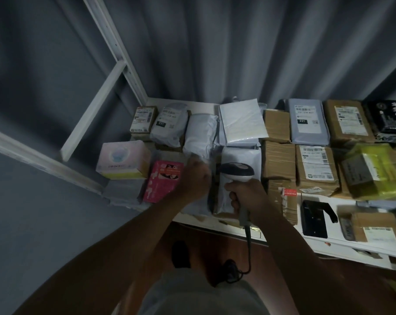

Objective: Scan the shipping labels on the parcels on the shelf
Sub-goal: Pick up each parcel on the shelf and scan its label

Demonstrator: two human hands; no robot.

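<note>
A white shelf (217,225) is packed with parcels. My right hand (244,196) grips the handle of a white and black barcode scanner (236,172), whose head hangs over a white poly mailer (240,155). My left hand (195,178) is blurred and reaches onto another white mailer (199,135) just left of the scanner; its fingers look curled on the bag's edge. A pink box (163,180) lies left of that hand. Labelled grey bags (169,123) (307,120) and a labelled brown carton (315,167) lie further back and right.
A pastel tissue box (122,160) sits at the shelf's left end beside white frame bars (115,53). A yellow-wrapped parcel (374,171) and a black box (390,119) lie at right. A black device (314,218) rests near the front edge. A grey curtain hangs behind.
</note>
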